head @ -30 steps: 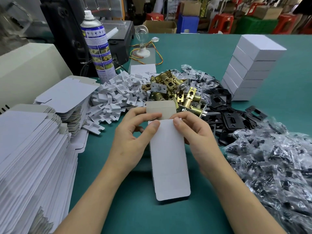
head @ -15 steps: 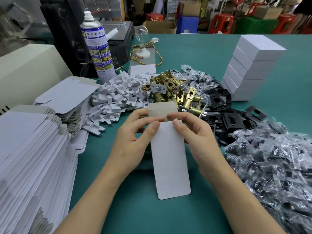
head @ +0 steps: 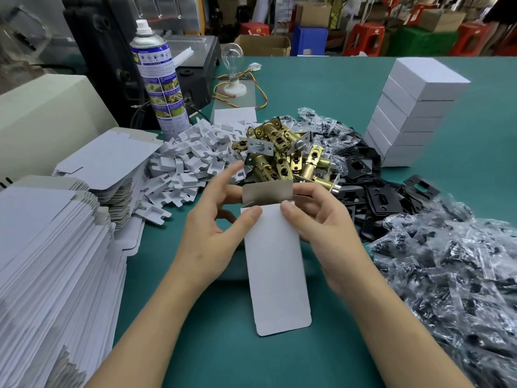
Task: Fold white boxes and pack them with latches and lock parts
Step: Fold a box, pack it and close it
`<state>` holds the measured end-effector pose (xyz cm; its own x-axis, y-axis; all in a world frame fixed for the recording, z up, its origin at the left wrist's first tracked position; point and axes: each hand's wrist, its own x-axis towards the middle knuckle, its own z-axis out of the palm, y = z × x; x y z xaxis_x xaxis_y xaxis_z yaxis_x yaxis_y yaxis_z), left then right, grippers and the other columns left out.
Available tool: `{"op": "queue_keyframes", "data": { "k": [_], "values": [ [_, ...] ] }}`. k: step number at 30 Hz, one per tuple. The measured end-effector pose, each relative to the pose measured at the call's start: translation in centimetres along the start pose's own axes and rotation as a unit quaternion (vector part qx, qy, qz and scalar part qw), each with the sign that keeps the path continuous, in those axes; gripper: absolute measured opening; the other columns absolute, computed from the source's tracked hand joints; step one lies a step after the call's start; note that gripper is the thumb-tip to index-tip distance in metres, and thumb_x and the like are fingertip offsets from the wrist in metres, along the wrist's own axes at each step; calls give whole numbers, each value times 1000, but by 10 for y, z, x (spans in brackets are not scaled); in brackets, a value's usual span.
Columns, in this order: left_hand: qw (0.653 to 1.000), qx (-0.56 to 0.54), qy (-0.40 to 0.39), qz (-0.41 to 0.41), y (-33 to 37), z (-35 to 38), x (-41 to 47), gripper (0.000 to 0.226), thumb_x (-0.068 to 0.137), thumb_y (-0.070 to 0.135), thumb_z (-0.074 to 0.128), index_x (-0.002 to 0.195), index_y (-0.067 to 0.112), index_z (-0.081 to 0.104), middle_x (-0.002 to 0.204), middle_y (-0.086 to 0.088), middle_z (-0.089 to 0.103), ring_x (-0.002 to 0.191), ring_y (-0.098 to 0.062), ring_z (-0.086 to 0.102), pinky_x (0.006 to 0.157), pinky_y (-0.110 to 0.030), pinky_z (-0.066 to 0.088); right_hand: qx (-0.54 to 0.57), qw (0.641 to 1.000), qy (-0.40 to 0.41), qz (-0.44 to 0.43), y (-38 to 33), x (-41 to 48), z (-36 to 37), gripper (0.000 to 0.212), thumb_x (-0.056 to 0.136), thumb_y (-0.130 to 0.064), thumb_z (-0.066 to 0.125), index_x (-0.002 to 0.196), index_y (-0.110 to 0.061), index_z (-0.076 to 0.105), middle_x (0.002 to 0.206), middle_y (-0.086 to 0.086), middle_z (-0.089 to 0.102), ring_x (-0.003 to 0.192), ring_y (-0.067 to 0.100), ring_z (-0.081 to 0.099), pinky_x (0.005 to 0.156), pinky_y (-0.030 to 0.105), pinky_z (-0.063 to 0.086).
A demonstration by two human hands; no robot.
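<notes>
At the middle of the bench (head: 223, 357), the left hand (head: 212, 228) and right hand (head: 321, 228) pinch a white box (head: 275, 261), thumbs on top, far flap upright. Likely best: hold the walls square while tucking. Brass latches (head: 282, 155) crowd twelve o'clock; room lies toward six.

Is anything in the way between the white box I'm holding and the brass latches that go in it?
Nothing visible. The left hand and right hand hold the white box with its top flap open, and the brass latches lie directly beyond that open end.
</notes>
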<state>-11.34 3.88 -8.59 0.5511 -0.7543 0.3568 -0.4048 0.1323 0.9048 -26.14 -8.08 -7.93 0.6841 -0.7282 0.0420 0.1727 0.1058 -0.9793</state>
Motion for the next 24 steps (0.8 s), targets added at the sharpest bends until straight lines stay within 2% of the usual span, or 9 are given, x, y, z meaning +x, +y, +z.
{"op": "queue_keyframes", "data": {
  "k": [2,3,6,8,11,13,16,20,24],
  "values": [
    [1000,9,-19,9,-1,-1,1,32,93,38,66,124,50,68,119,15,71,118,-16,66,89,-31,55,-11,1000,-1,-1,0,0,0,11,96,-12,71,100,-22,70,100,5,75,91,19,71,79,36,60],
    [999,11,-26,15,-1,0,1,25,94,37,65,115,48,71,117,13,72,118,-17,66,88,-30,54,-23,1000,-2,-4,1,0,-1,11,95,-13,71,95,-24,71,99,6,73,92,22,70,82,43,60],
    [999,-19,-38,-1,0,1,0,14,94,38,64,104,40,74,111,11,73,114,-17,68,88,-28,55,-27,1000,-11,-5,-1,-1,-2,5,92,-16,74,95,-20,74,105,4,73,95,28,71,85,53,60],
    [999,-35,-35,-18,1,1,-1,16,93,44,63,101,37,75,107,8,74,106,-10,69,83,-27,52,-22,1000,-17,-2,-1,-1,-2,9,90,-18,76,98,-17,73,107,4,74,94,27,72,82,50,61],
    [998,-48,-15,-38,2,2,-1,26,92,52,60,95,31,76,95,1,74,89,-16,66,74,-28,46,-40,999,-24,-3,0,0,-1,9,90,-15,77,98,-19,73,102,1,76,90,20,74,76,37,64],
    [997,-51,-6,-57,4,1,0,30,89,54,62,91,27,76,86,2,72,79,-10,61,69,-24,44,-55,998,-22,-9,1,0,0,10,91,-14,77,99,-19,73,98,0,77,87,17,75,72,31,62],
    [992,-72,-38,-99,5,-1,2,28,87,52,67,95,28,79,93,8,77,87,-6,68,75,-19,51,-82,996,-13,-19,1,-1,0,6,92,-20,76,98,-22,75,93,0,77,85,13,73,71,26,60],
    [985,-93,-69,-126,8,-2,1,20,92,37,67,104,35,82,107,8,80,101,-5,73,85,-18,56,-109,994,0,-24,-1,-1,-1,2,94,-28,74,95,-29,77,94,-3,78,88,12,74,72,25,57],
    [978,-104,-71,-165,7,-2,0,22,91,37,67,106,36,83,107,3,81,100,-13,74,89,-30,58,-98,995,-6,1,-2,-2,-1,8,94,-25,74,101,-27,76,100,-1,79,94,17,75,78,32,63]
  ]
}}
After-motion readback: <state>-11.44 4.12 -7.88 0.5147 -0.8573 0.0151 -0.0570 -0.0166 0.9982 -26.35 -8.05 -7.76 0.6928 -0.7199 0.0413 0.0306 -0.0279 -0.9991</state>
